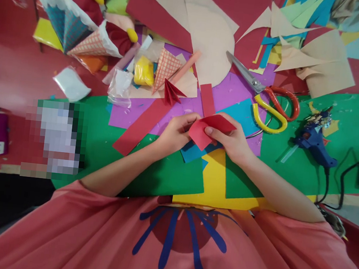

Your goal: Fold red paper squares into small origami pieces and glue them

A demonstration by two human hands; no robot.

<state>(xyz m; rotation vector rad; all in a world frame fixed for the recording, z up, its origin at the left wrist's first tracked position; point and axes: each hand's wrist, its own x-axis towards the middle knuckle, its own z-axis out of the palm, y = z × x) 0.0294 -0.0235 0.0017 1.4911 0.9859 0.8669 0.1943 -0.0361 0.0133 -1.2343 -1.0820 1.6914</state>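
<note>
Between my two hands is a small folded piece of red paper point(201, 137), held above the table. My left hand point(180, 130) pinches its left edge, fingers bent. The thumb of my right hand point(230, 137) presses on its face, while the other fingers are hidden behind it. Just beyond my hands lies a red paper strip point(207, 99). A longer red strip point(142, 126) lies to the left of them. A pleated red paper piece point(172, 93) rests at the top of that strip. Scissors point(261, 91) with red and yellow handles lie beyond my right hand.
A blue glue gun point(317, 147) with its cord lies at the right on green sheet point(347, 126). Paper cones point(69, 22) crowd the far left. Beige paper scraps point(324, 64) spread at the far right. Small plastic packets point(120, 85) and a beige rounded cutout point(211, 43) lie ahead.
</note>
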